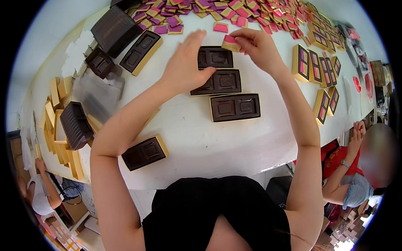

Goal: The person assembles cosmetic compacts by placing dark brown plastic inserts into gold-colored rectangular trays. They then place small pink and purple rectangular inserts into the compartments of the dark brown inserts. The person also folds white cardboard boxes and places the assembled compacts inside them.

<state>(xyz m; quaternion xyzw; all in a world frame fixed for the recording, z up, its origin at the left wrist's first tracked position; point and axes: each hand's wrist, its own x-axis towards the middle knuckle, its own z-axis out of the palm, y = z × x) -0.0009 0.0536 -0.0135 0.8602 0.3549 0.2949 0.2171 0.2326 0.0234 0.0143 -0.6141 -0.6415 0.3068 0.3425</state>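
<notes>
My right hand (260,49) pinches a small flat packet (230,43), pink above and gold below, over the right end of the farthest box in the middle row. My left hand (182,66) is open beside that box, its fingers stretched away and a little blurred. Its thumb lies over the upper edge of the second box; whether it touches cannot be told. The far box (215,57), the second box (226,81) and the nearest box (235,107) each hold a dark brown tray with two square hollows, none with a packet inside.
Pink and purple packets (247,14) spread along the far side. Filled gold boxes (300,62) stand at right. At left are brown tray stacks (115,31), gold box parts (58,125) and two more boxes (141,51) with trays. Other people (345,167) are at both sides.
</notes>
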